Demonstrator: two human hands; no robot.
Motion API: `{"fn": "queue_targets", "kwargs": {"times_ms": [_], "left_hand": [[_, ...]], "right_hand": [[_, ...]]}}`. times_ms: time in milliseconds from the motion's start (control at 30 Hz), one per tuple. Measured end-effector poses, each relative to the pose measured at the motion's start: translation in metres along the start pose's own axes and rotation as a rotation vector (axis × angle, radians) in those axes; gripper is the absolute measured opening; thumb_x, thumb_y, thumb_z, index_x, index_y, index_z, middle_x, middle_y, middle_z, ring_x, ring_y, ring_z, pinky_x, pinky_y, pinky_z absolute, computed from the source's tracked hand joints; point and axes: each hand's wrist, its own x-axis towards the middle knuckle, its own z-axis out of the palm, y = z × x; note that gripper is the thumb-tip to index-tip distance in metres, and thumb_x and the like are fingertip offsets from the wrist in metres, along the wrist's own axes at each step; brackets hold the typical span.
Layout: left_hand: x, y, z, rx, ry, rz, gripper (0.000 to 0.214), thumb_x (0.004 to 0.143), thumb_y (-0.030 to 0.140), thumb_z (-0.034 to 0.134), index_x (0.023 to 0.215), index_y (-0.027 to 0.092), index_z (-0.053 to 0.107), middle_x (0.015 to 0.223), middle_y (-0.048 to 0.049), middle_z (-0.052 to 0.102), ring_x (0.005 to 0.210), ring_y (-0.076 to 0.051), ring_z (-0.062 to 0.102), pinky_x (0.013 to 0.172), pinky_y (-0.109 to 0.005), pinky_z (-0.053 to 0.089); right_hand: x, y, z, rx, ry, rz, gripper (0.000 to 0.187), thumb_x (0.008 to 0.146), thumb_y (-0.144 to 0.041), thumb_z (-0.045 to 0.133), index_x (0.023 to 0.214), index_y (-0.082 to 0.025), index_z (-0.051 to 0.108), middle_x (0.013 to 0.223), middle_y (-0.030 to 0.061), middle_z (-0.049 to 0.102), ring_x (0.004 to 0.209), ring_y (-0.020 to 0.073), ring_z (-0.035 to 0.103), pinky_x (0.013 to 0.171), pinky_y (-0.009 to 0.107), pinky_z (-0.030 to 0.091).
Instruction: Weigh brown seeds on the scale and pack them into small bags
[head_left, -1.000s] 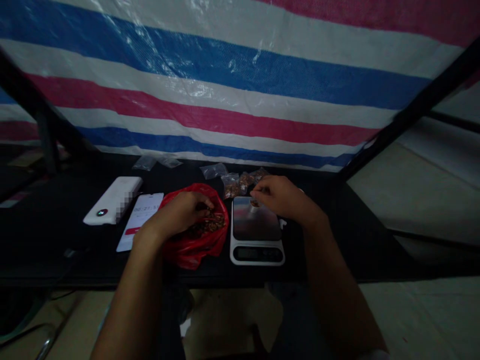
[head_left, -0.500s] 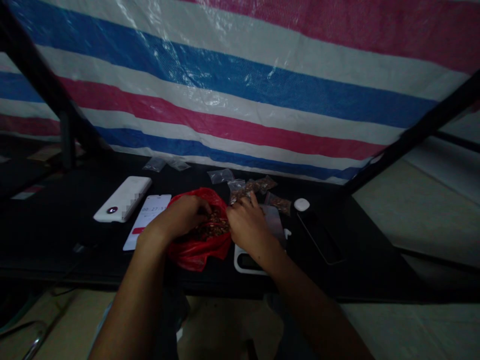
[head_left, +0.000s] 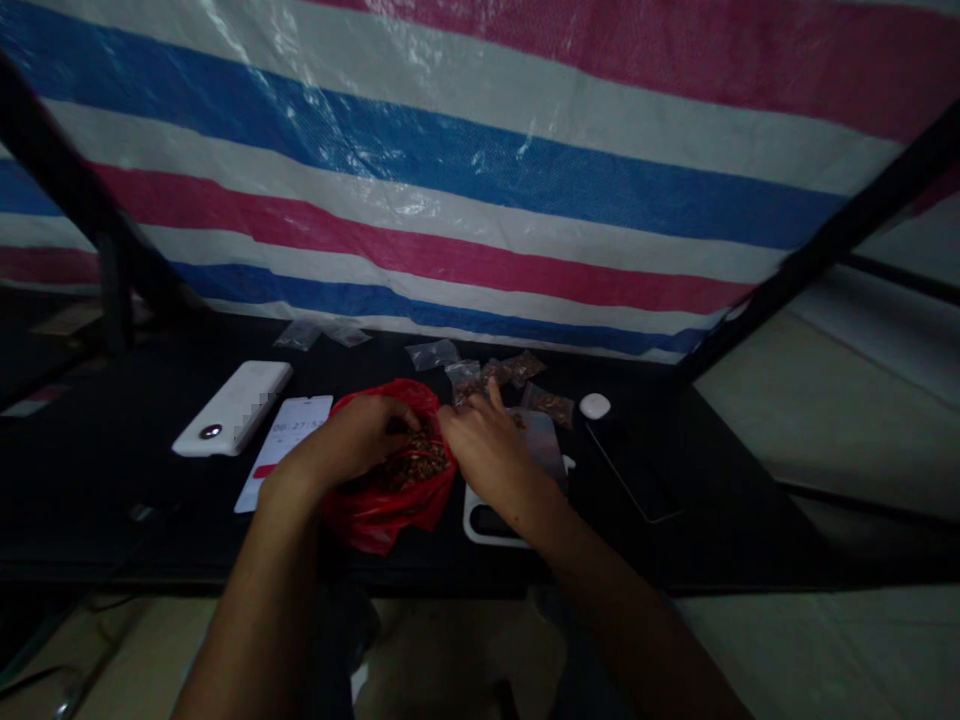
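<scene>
A red plastic bag (head_left: 375,520), its mouth spread wide, holds a heap of small reddish-brown dried pieces (head_left: 416,462). My left hand (head_left: 364,430) reaches over the bag's left side, thumb and fingers bent together at the pieces; what sits between the fingertips is too small to make out. At the bag's right edge, my right hand (head_left: 484,440) has its fingers closed on the red rim, one finger pointing away from me. Beneath that hand lies a white digital scale (head_left: 474,522) with a metal plate, partly covered. A few brown bits show on the plate.
Behind the scale lie several small filled zip bags (head_left: 551,403) and flat clear bags (head_left: 433,354). To the left are a phone running a timer (head_left: 289,430) and a white power bank (head_left: 232,405). A dark phone (head_left: 634,470) and white round case (head_left: 595,405) lie right.
The camera view has shifted slightly. Both hands stay at the red bag, with the right hand a little further over its rim. The timer has advanced.
</scene>
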Motion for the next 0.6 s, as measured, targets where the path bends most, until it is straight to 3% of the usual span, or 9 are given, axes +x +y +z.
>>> {"fn": "queue_targets", "kwargs": {"times_ms": [67, 133, 267, 467, 600], "left_hand": [[0.0, 0.001, -0.001, -0.027, 0.007, -0.009, 0.031, 0.084, 0.013, 0.055, 0.104, 0.022, 0.077, 0.105, -0.0036, 0.079, 0.091, -0.019, 0.073, 0.084, -0.028, 0.054], [-0.001, 0.005, -0.002, -0.07, 0.014, -0.012, 0.028, 0.085, 0.016, 0.056, 0.103, 0.022, 0.077, 0.106, -0.0024, 0.079, 0.091, -0.019, 0.073, 0.083, -0.028, 0.054], [0.0, 0.021, -0.004, -0.135, 0.099, 0.052, 0.023, 0.089, 0.022, 0.058, 0.102, 0.021, 0.076, 0.107, -0.0019, 0.078, 0.094, -0.018, 0.073, 0.085, -0.028, 0.054], [0.01, 0.049, 0.0, -0.152, 0.151, 0.222, 0.021, 0.092, 0.022, 0.06, 0.106, 0.021, 0.076, 0.107, -0.002, 0.078, 0.096, -0.017, 0.071, 0.089, -0.027, 0.052], [0.034, 0.073, 0.002, -0.139, 0.133, 0.361, 0.02, 0.093, 0.02, 0.06, 0.104, 0.021, 0.076, 0.107, -0.0028, 0.078, 0.097, -0.017, 0.071, 0.088, -0.026, 0.051]], "right_hand": [[-0.005, 0.012, -0.008, 0.057, 0.052, -0.01, 0.022, 0.095, -0.006, 0.051, 0.106, -0.012, 0.069, 0.1, 0.0129, 0.074, 0.105, 0.0265, 0.065, 0.112, 0.048, 0.034], [-0.011, 0.031, -0.017, 0.164, 0.119, 0.018, 0.014, 0.092, -0.006, 0.056, 0.097, -0.015, 0.066, 0.097, 0.0095, 0.073, 0.096, 0.0228, 0.064, 0.094, 0.037, 0.044], [-0.027, 0.075, -0.029, 0.408, 0.18, 0.117, 0.01, 0.085, -0.008, 0.067, 0.085, -0.018, 0.063, 0.088, 0.0023, 0.07, 0.083, 0.0173, 0.062, 0.071, 0.027, 0.041], [-0.035, 0.102, -0.027, 0.572, 0.104, 0.139, 0.009, 0.081, -0.012, 0.075, 0.082, -0.017, 0.067, 0.087, 0.0026, 0.073, 0.081, 0.0163, 0.065, 0.07, 0.026, 0.043], [-0.037, 0.108, -0.028, 0.67, 0.182, 0.141, 0.004, 0.086, -0.013, 0.068, 0.088, -0.017, 0.068, 0.093, 0.0046, 0.074, 0.087, 0.0174, 0.068, 0.077, 0.027, 0.048]]}}
